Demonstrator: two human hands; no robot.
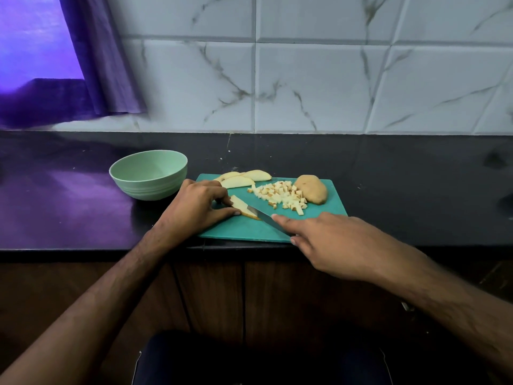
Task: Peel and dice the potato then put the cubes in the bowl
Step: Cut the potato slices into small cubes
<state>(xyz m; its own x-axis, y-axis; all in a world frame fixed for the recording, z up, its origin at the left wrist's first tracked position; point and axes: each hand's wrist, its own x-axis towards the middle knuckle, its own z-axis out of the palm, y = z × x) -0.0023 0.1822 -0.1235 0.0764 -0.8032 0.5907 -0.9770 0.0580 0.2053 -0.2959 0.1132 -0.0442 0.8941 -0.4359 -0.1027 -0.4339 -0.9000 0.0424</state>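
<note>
Left hand pinches a potato slice flat on the cutting board, steadying it while the right hand grips the knife. Diced cubes lie mid-board; bowl waits just beside.

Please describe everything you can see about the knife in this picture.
The knife has a narrow, pointed, grey blade that looks like metal. Its handle is hidden inside the right hand, which grips it with the forefinger stretched along the back of the blade. The blade slants from lower right to upper left over the green cutting board, and its tip meets the potato slice that the left hand holds down. Whether the edge has cut into the slice cannot be seen.
</note>
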